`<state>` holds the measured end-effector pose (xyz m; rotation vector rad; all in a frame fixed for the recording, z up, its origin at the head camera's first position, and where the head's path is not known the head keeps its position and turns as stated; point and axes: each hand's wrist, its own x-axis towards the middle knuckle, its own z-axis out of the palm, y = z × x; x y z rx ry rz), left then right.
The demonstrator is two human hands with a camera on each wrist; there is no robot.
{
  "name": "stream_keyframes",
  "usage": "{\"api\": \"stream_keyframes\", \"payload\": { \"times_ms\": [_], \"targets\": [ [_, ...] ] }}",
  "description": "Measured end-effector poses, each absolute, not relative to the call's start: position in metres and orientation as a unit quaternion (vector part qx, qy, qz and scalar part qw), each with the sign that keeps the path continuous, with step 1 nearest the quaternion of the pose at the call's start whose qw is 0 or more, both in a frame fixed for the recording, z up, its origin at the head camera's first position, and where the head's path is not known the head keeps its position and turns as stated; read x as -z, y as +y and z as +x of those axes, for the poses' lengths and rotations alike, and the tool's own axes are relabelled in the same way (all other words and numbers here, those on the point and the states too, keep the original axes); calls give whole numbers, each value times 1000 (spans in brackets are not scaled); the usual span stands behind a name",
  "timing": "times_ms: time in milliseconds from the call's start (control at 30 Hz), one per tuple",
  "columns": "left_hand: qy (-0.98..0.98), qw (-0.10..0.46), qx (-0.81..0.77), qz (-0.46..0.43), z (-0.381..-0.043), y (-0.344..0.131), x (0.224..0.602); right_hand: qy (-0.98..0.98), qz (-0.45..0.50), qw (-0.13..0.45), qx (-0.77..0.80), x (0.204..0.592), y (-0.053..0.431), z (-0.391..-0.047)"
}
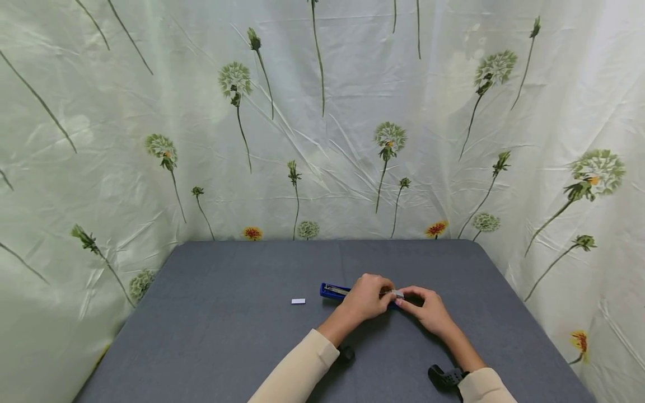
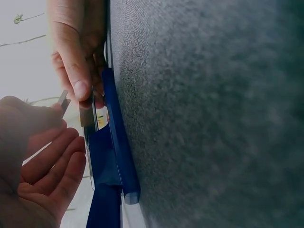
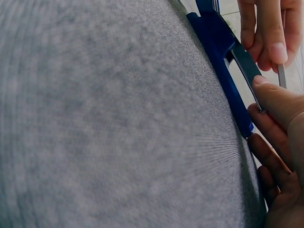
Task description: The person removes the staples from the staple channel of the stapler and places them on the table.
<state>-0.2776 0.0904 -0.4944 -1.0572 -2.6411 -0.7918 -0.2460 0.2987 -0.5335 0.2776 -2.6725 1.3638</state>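
Note:
A blue stapler (image 1: 330,291) lies on the grey table with its top swung open, so its metal channel shows. My left hand (image 1: 369,298) is above it. Between thumb and finger, that hand pinches a short grey metal strip (image 3: 281,76), which looks like a row of staples, held just off the stapler's channel (image 3: 247,66). At the stapler's front end, my right hand (image 1: 429,311) pinches the tip of the channel with thumb and index finger. Its other fingers (image 3: 268,152) lie near the blue base. In the head view the hands cover much of the stapler.
A small pale rectangular piece (image 1: 298,301) lies on the table (image 1: 227,313) to the left of the stapler. Behind the table's far edge hangs a light curtain (image 1: 342,184) with dandelion prints. A dark band (image 1: 445,378) is around the right wrist.

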Motion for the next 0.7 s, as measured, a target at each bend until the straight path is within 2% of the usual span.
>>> {"api": "stream_keyframes", "payload": {
  "times_ms": [300,700],
  "targets": [
    [-888,98,285,-348,-276,71,495,-893,83,59,-439,532,298,-247],
    [-878,139,297,-349,-273,43,493,-893,79,61,-439,531,296,-243]
  ]
}}
